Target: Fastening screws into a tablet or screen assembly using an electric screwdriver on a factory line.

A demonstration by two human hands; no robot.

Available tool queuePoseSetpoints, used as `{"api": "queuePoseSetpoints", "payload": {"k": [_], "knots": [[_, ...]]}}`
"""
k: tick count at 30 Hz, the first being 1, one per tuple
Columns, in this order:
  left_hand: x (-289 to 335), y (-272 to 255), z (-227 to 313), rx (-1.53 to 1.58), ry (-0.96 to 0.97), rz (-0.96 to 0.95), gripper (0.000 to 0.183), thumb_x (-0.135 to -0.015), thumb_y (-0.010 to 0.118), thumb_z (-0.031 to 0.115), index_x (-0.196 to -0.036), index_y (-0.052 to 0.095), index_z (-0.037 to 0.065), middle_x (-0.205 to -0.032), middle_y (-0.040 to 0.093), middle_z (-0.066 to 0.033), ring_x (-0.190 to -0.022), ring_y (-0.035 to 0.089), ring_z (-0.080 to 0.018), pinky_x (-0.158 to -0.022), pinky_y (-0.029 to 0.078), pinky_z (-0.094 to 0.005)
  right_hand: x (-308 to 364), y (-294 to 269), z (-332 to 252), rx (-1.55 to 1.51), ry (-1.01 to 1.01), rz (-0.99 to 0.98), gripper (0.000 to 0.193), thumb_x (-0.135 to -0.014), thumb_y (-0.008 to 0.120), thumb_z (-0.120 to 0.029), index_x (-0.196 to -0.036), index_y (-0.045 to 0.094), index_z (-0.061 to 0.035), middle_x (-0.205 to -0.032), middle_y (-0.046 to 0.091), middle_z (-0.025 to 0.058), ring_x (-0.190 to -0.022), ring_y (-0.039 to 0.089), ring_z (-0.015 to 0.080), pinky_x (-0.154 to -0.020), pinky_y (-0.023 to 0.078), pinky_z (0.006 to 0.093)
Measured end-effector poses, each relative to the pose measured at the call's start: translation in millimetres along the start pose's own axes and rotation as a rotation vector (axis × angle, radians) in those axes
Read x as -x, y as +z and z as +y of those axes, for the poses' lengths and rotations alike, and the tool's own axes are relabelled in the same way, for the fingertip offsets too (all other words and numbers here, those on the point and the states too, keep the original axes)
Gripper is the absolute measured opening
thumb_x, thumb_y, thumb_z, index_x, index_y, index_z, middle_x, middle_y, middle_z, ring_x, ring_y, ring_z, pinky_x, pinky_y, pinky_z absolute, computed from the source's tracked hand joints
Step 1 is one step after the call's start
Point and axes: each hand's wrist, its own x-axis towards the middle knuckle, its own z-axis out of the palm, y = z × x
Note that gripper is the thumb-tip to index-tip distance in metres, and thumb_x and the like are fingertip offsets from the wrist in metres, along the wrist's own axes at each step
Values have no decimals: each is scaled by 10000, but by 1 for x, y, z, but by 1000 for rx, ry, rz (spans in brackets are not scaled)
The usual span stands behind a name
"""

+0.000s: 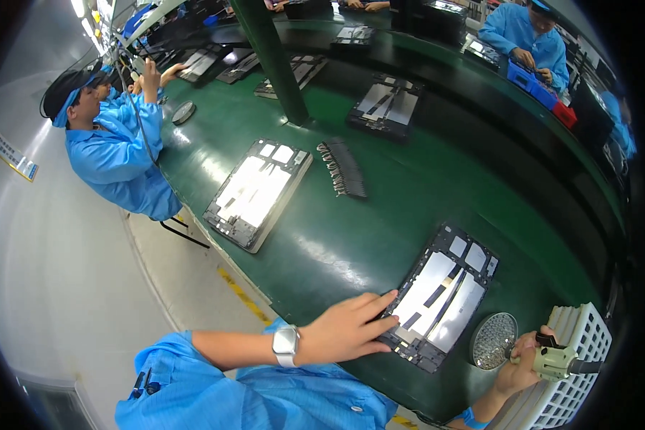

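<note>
An opened tablet (444, 294) with silver panels and a black frame lies on the green bench in front of me. My left hand (351, 326) rests its outstretched fingertips on the tablet's left edge and holds nothing. In my right hand (521, 369) is a pale green electric screwdriver (554, 362), gripped around its body. The screwdriver's front end points left toward a round dish of small screws (495, 341), just right of the tablet. Whether its tip touches the screws is too small to tell.
White perforated baskets (577, 373) stand at the right. Farther left lies a stack of opened tablets (258, 193), beside a row of small black cable parts (342, 168). A green post (272, 61) rises from the bench. Co-workers in blue sit at the left (115, 143) and far right (527, 39).
</note>
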Motion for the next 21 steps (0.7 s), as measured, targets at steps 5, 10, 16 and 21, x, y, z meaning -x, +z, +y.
{"api": "queuePoseSetpoints", "payload": {"k": [5, 10, 16, 21], "knots": [[-72, -60, -70, -484, 36, 127, 437, -806, 739, 230, -1180, 607, 49, -1316, 555, -168, -1226, 504, -377, -991, 451, -479, 0, -1, -2, -3, -10, -8, 362, -832, 535, 0, -1191, 533, 41, -717, 505, 61, -571, 421, 111, -519, 351, 225], [-82, -68, -146, -626, -93, 43, 376, -824, 693, 105, -1193, 647, 55, -1355, 554, -138, -1243, 483, -356, -982, 472, -417, -1, 1, 1, 0, -48, -16, 359, -834, 537, 2, -1191, 531, 44, -730, 515, 64, -577, 432, 109, -517, 355, 219], [-96, -71, -149, -532, 87, 147, 198, -754, 760, 98, -934, 707, 34, -1057, 617, -89, -1060, 547, -304, -918, 491, -393, 0, -1, -6, 20, 26, 26, 353, -839, 559, 3, -1188, 529, 44, -725, 512, 65, -580, 441, 112, -517, 358, 228], [-115, -64, -143, -412, 188, 183, 171, -751, 759, 73, -899, 709, 2, -953, 604, -106, -965, 549, -315, -843, 475, -407, 3, -3, -3, -38, -39, -12, 342, -844, 618, -42, -1165, 536, 42, -726, 530, 66, -572, 463, 112, -515, 375, 228]]}}
